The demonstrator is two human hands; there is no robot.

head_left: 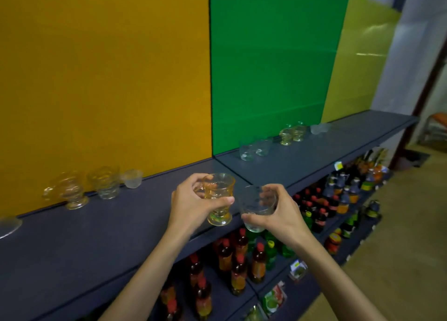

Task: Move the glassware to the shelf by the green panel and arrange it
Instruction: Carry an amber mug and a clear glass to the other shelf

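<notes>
My left hand (188, 204) grips a yellow-tinted footed glass (219, 197), held upright above the front edge of the grey shelf (96, 236). My right hand (278, 214) grips a clear glass tumbler (256, 207) just to its right, tilted slightly. Both glasses hang near the seam where the orange panel meets the green panel (273, 66). On the shelf under the green panel stand two clear glasses (254, 149), two yellowish footed glasses (291, 133) and a small frosted cup (319, 128).
Under the orange panel (104, 78) remain a footed glass (70, 190), a clear glass (106, 182) and a small frosted cup (132, 178); a glass dish (8, 225) lies at far left. Lower shelves hold several drink bottles (237, 260). Floor lies to the right.
</notes>
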